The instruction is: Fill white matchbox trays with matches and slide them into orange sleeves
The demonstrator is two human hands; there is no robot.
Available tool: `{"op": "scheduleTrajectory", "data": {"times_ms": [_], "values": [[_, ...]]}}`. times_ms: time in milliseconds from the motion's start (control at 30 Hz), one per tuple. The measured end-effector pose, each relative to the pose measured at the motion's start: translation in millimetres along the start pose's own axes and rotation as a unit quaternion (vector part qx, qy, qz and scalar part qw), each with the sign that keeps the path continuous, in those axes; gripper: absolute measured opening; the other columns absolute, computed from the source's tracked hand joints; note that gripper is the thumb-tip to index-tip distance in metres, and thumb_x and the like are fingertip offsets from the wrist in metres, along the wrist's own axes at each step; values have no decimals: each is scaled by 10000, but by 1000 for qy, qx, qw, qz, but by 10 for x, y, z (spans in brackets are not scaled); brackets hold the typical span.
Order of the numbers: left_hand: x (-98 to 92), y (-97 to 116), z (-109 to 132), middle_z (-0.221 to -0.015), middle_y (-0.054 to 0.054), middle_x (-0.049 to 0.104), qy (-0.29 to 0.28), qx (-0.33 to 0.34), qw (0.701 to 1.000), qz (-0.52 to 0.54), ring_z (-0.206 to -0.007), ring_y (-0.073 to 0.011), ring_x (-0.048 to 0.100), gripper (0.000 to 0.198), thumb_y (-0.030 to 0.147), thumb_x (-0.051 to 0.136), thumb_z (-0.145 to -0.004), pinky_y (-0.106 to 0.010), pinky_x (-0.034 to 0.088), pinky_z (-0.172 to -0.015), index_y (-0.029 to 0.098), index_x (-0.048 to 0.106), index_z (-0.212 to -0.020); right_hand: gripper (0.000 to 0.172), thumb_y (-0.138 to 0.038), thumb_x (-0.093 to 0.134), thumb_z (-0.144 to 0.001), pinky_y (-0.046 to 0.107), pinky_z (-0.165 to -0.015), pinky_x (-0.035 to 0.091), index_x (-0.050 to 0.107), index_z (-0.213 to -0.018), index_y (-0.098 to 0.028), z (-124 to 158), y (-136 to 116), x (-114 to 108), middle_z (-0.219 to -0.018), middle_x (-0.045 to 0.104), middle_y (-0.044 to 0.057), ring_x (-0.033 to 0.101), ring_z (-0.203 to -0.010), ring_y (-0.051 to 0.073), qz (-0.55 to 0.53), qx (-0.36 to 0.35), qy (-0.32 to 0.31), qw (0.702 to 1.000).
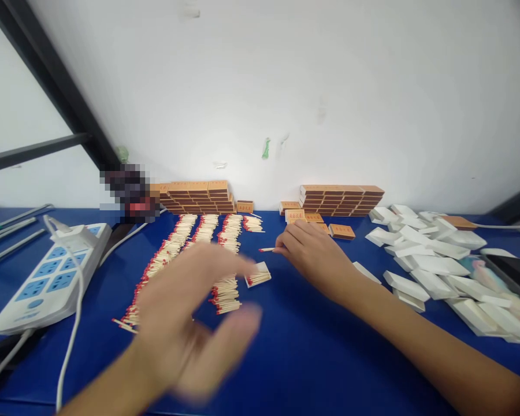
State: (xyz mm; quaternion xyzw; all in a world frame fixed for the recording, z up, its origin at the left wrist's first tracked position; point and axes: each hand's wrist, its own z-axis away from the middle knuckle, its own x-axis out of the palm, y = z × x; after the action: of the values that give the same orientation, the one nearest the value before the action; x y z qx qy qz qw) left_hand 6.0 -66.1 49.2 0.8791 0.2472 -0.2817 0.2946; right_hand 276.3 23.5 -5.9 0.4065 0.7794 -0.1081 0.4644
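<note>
Blurred by motion, my left hand (199, 318) hovers over the blue table with thumb and fingers apart and nothing between them. Beyond it lie long rows of red-tipped matches (179, 237), partly covered by that hand. Between my hands a small white matchbox tray (259, 276) holds several matches. My right hand (301, 248) pinches a single match (267, 249), its red head pointing left, just above and right of the tray. Orange matchboxes (341, 231) lie right beyond the right hand.
Stacked matchboxes stand against the wall in a left stack (199, 196) and a right stack (342, 199). Loose white trays (433, 254) are heaped at the right, near a dark phone-like object (515, 274). A power strip (52, 277) with white cables sits at the left.
</note>
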Motion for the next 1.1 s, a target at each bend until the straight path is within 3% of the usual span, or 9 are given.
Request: {"op": "scheduleTrajectory", "data": {"times_ms": [33, 133, 233, 300, 500, 667, 1100], "values": [[31, -96, -190, -975, -27, 776, -12, 6, 1000, -26, -909, -268, 722, 248, 452, 635, -967, -467, 572, -840, 317, 721, -1156, 240, -293, 575, -1076, 371, -762, 379, 676, -916, -146, 3, 5, 6, -879, 644, 86, 513, -838, 244, -8, 6, 1, 1000], [140, -419, -570, -904, -63, 744, -198, 15, 971, -132, -909, -295, 688, 405, 608, 721, -904, -445, 552, -828, 234, 757, -1054, 221, -280, 595, -1066, 369, -764, 390, 671, -905, -150, 8, 3, 18, -871, 649, 81, 534, -841, 241, -41, 15, -6, 999], [250, -642, -639, -925, -79, 733, -274, 51, 951, -137, -962, -318, 662, 579, 720, 806, -777, -461, 530, -880, 212, 771, -1052, 178, -254, 624, -1053, 361, -772, 400, 669, -908, -161, 3, -38, 5, -872, 664, 68, 545, -837, 229, -79, 16, -22, 997], [323, -696, -581, -982, -85, 726, -290, 59, 949, -108, -986, -320, 658, 660, 758, 849, -691, -465, 524, -895, 203, 782, -1042, 153, -245, 637, -1049, 354, -772, 403, 669, -919, -169, -3, -87, -10, -880, 674, 60, 550, -837, 220, -98, 19, -37, 994], [487, -674, -403, -915, -43, 673, -264, 63, 961, -61, -939, -270, 636, 360, 492, 907, -739, -436, 511, -887, 220, 776, -934, 165, -181, 604, -1053, 355, -754, 384, 654, -897, -170, -11, -245, 6, -889, 671, 63, 538, -841, 214, -99, 0, -80, 992], [541, -719, -359, -895, -33, 667, -248, 62, 966, -40, -930, -257, 635, 210, 388, 867, -788, -441, 506, -911, 235, 783, -904, 170, -178, 580, -1064, 351, -753, 392, 652, -911, -165, -2, -258, 25, -904, 666, 70, 525, -854, 215, -131, -1, -91, 987], [548, -783, -299, -975, -31, 747, -188, 66, 979, 49, -939, -229, 655, 177, 288, 831, -835, -408, 524, -899, 232, 756, -985, 107, -205, 588, -1064, 325, -751, 441, 649, -979, -184, 23, -261, 64, -923, 666, 52, 576, -846, 194, -247, 45, -59, 966]]}}
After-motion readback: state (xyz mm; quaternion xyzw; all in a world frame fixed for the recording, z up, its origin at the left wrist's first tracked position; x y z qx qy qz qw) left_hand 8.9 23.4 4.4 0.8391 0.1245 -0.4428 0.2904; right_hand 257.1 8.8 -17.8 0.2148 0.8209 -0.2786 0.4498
